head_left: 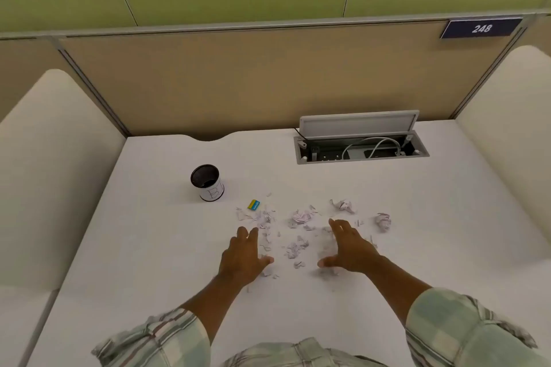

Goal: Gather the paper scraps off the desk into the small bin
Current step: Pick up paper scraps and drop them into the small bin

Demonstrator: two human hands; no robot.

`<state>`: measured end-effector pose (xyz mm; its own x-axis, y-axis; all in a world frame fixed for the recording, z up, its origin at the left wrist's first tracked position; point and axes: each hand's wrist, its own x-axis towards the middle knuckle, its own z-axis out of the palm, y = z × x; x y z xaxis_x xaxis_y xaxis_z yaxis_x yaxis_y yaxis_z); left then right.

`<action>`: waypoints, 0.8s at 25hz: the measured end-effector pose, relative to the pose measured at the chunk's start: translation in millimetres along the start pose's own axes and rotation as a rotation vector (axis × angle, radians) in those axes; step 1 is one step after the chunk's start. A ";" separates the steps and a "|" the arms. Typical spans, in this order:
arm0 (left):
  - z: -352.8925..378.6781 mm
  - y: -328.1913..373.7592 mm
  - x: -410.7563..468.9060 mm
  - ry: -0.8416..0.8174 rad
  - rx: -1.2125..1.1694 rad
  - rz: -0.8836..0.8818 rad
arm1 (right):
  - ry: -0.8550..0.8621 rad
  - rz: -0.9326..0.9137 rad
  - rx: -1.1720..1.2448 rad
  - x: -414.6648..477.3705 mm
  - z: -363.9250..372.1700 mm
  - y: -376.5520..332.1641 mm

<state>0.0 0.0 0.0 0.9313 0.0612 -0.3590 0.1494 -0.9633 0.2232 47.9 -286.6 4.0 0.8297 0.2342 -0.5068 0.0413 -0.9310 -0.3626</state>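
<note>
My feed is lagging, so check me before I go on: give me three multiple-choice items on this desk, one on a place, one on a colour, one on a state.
1. Where is the small bin relative to the paper scraps?
A. Farther back, to their left
B. To their right
C. Between the hands

2. What colours is the small block near the bin?
A. Red and white
B. Yellow and blue
C. All black

3. How are the left hand and right hand?
A. Gripping the bin
B. Both clenched in fists
C. Open, either side of the scraps

Answers: 1 A, the bin stands upright beyond the left hand; 2 B, its yellow and blue faces show; 3 C, the fingers are spread and hold nothing.
</note>
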 end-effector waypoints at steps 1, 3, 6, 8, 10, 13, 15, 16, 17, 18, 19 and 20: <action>4.5 0.7 -0.2 -0.064 -0.032 -0.047 | -0.044 0.007 -0.024 3.1 1.5 1.8; 13.5 2.2 -3.5 -0.146 -0.021 -0.111 | -0.099 0.024 -0.101 6.7 6.5 2.8; 29.1 4.1 -6.6 -0.195 -0.028 -0.150 | -0.115 0.030 -0.179 14.8 21.4 2.8; 36.4 6.1 -6.6 -0.164 -0.065 -0.131 | -0.071 0.036 -0.191 18.6 27.2 1.0; 42.9 7.1 -7.1 -0.118 -0.150 -0.089 | -0.039 0.014 -0.166 22.0 33.8 -1.3; 47.9 4.5 -5.3 -0.069 -0.230 -0.038 | -0.033 -0.013 -0.154 21.7 41.2 -9.7; 51.8 4.1 -3.2 -0.035 -0.222 -0.028 | -0.008 -0.035 -0.152 22.9 45.6 -14.7; 53.6 4.1 -2.5 -0.037 -0.237 -0.025 | 0.012 -0.047 -0.145 23.3 48.2 -16.6; 55.1 4.4 -1.9 -0.049 -0.259 -0.035 | 0.027 -0.052 -0.142 23.9 51.0 -17.8; 57.2 4.4 -0.5 -0.059 -0.273 -0.035 | 0.043 -0.049 -0.130 24.7 53.0 -19.2; 58.3 4.7 0.5 -0.071 -0.287 -0.045 | 0.056 -0.034 -0.099 25.5 54.1 -21.0; 58.3 5.0 1.7 -0.083 -0.307 -0.071 | 0.071 -0.007 -0.046 26.0 54.1 -23.0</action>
<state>-17.1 -20.0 -52.3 0.8865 0.0917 -0.4536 0.3182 -0.8325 0.4535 38.4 -243.9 -43.1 0.8664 0.2221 -0.4472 0.0717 -0.9417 -0.3288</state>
